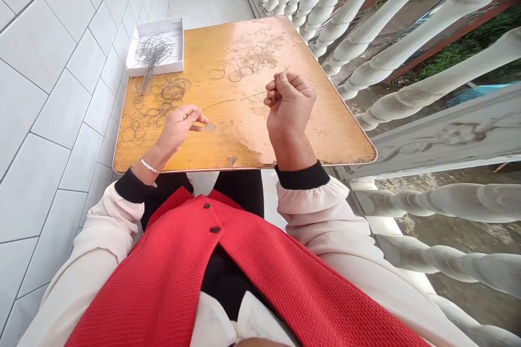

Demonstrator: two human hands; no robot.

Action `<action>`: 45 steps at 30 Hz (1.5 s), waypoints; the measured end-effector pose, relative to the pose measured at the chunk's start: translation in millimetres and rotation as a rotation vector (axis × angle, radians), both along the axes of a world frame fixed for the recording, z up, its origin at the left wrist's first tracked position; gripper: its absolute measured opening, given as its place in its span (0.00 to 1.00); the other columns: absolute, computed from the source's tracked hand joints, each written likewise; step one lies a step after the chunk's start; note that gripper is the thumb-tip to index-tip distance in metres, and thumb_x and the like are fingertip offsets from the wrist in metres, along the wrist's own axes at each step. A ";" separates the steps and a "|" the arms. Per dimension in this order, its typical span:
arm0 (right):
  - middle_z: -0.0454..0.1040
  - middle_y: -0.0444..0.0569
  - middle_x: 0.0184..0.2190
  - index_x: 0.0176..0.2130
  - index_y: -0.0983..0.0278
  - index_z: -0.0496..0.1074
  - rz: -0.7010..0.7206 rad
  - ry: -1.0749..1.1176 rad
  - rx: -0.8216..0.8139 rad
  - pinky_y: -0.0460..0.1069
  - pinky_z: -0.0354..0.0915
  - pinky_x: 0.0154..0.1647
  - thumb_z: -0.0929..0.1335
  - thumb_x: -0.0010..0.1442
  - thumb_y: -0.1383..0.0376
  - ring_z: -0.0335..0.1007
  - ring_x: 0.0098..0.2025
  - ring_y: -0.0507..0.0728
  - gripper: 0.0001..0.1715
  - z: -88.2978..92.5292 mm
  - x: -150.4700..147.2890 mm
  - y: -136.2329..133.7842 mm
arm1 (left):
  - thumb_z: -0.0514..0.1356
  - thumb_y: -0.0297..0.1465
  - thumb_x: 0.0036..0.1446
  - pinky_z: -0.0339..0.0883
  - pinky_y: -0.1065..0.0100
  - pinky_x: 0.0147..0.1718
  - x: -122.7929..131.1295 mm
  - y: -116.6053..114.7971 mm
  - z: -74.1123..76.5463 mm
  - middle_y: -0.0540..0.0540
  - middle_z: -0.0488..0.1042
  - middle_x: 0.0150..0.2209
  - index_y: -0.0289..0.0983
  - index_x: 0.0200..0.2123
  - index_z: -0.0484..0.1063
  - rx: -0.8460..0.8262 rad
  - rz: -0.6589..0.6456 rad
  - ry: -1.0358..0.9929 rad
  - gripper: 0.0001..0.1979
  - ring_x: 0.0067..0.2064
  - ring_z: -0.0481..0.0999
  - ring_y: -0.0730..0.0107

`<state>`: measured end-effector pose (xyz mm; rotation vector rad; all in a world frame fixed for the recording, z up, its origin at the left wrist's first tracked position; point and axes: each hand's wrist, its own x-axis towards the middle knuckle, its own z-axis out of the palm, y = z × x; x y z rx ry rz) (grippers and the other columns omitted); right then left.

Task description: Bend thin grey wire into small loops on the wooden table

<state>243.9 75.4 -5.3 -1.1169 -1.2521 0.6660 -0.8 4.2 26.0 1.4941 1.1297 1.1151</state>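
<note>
A thin dark wire runs between my hands above the table. My left hand is closed in a pinch on its left end, close over the table's near left part. Higher and to the right, my right hand grips the wire between thumb and curled fingers, and a short tip sticks up past the thumb. Left of my left hand lie several wire loops in a loose tangle. A few more loops rest farther back near the middle of the table.
A white open box with a tangled bundle of wires stands at the table's back left corner. The worn table has peeling patches. A tiled wall is on the left, a white balustrade on the right.
</note>
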 end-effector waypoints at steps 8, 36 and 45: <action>0.66 0.41 0.29 0.33 0.61 0.66 0.038 0.759 -0.125 0.43 0.60 0.29 0.66 0.65 0.71 0.57 0.26 0.46 0.08 36.2 -14.6 0.6 | 0.55 0.32 0.63 0.63 0.75 0.26 -2.1 -24.5 -10.3 0.55 0.65 0.20 0.36 0.27 0.70 0.220 -0.312 0.316 0.12 0.22 0.67 0.80; 0.74 0.44 0.20 0.36 0.65 0.74 0.547 -0.016 -0.358 0.44 0.55 0.18 0.70 0.64 0.54 0.62 0.16 0.47 0.16 11.1 -32.5 -65.8 | 0.47 0.21 0.60 0.58 0.57 0.32 -14.4 56.7 78.2 0.41 0.80 0.37 0.42 0.39 0.74 0.601 -0.074 1.559 0.18 0.35 0.71 0.59; 0.75 0.43 0.19 0.34 0.64 0.73 0.574 0.175 -0.561 0.44 0.59 0.18 0.76 0.48 0.40 0.64 0.16 0.47 0.32 -12.9 -34.1 -109.3 | 0.45 0.19 0.57 0.61 0.55 0.34 -18.7 64.8 83.3 0.39 0.79 0.39 0.42 0.40 0.73 0.653 -0.017 1.563 0.20 0.38 0.69 0.58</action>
